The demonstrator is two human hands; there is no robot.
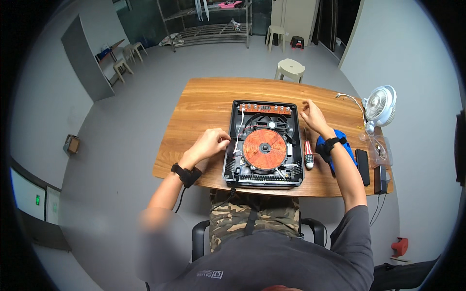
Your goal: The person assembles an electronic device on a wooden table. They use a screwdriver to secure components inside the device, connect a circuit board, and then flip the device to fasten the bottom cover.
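An opened induction cooker [227,165] lies on the wooden table before me, its black shell exposing the inside. A round copper-coloured coil [255,148] fills its middle, and a strip-shaped circuit board [247,108] with round buttons runs along the far end. A white cable [239,131] extends down its left side. My left hand [212,142] is at the left edge of the shell, fingers loosely bent and partly apart, their tips close to the rim. Just off the far right corner, my right hand [313,116] hovers with bent, separated fingers, holding nothing. A red-and-black-handled screwdriver [308,155] lies right of the cooker.
Under my right forearm is a blue cloth-like item [340,137]. A black flat box [362,167], a clear plastic box [380,150], a dark device [381,179] with cables and a white fan [380,106] line the right side. A stool [291,69] stands beyond the table.
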